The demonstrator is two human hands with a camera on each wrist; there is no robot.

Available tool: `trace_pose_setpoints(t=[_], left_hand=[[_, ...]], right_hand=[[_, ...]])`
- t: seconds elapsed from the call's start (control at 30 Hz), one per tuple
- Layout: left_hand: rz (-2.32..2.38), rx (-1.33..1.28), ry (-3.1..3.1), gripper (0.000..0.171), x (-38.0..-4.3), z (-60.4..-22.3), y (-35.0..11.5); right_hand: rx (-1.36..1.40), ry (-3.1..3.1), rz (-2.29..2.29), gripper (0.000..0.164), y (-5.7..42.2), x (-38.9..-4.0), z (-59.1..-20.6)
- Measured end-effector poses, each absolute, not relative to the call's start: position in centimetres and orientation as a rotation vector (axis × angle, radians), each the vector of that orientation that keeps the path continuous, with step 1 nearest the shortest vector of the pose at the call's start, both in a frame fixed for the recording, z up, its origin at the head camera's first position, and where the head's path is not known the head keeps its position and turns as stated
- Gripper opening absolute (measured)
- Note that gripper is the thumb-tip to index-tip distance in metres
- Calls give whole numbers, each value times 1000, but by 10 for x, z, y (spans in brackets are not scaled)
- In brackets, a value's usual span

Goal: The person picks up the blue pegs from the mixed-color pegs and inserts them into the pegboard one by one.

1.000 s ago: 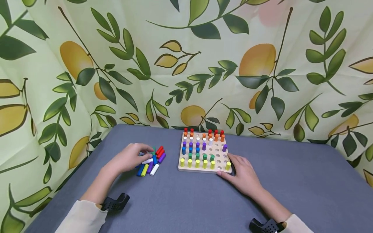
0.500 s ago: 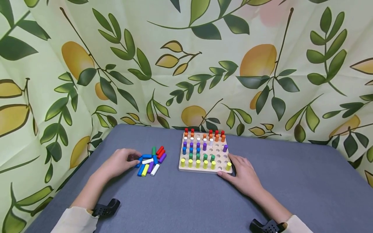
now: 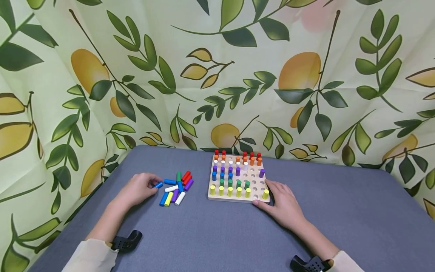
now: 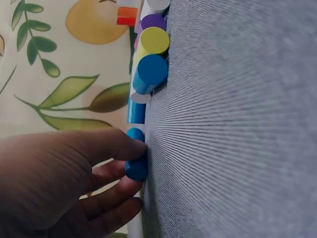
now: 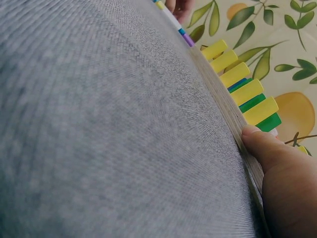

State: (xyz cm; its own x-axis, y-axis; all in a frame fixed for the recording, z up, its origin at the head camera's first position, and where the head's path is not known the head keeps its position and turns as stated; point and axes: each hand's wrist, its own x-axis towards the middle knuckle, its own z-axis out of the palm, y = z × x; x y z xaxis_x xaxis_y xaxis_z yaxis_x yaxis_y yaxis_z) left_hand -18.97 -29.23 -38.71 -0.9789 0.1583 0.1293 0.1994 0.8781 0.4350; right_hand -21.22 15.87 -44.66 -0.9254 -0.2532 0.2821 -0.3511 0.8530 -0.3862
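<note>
My left hand (image 3: pixel 138 187) pinches a blue peg (image 3: pixel 158 185) between thumb and fingers, just left of a pile of loose pegs. In the left wrist view that blue peg (image 4: pixel 136 166) lies low by the grey cloth, the thumb on its near side. My right hand (image 3: pixel 284 204) holds the near right corner of a wooden pegboard (image 3: pixel 217 197), thumb at the front edge and fingers along the right side. Rows of red, orange, white, purple, blue, green and yellow pegs stand upright in the board, with some bare holes toward the right. The right wrist view shows the thumb (image 5: pixel 262 144) against the board's edge.
Loose pegs lie close together left of the board: a green peg (image 3: pixel 178 176), a yellow peg (image 3: pixel 168 199), a white peg (image 3: pixel 180 198), a purple peg (image 3: pixel 188 184), and red and blue ones. Grey cloth (image 3: pixel 217 234) covers the table. A leaf-patterned curtain (image 3: pixel 217 105) hangs behind.
My left hand has drawn back left from over the pile, and a blue peg from the pile's left side is now pinched in its fingers. The right hand stays at the board.
</note>
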Motion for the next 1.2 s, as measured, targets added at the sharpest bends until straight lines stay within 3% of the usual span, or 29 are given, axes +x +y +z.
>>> trace_pose_setpoints(t=[0.4, 1.2], left_hand=[[-678, -273, -2877, 25, -201, -378, -281], [-1016, -290, -2817, 24, -229, -344, -171]], right_hand=[[469, -2799, 646, 90, 158, -212, -443], [562, -2830, 757, 86, 182, -226, -445]])
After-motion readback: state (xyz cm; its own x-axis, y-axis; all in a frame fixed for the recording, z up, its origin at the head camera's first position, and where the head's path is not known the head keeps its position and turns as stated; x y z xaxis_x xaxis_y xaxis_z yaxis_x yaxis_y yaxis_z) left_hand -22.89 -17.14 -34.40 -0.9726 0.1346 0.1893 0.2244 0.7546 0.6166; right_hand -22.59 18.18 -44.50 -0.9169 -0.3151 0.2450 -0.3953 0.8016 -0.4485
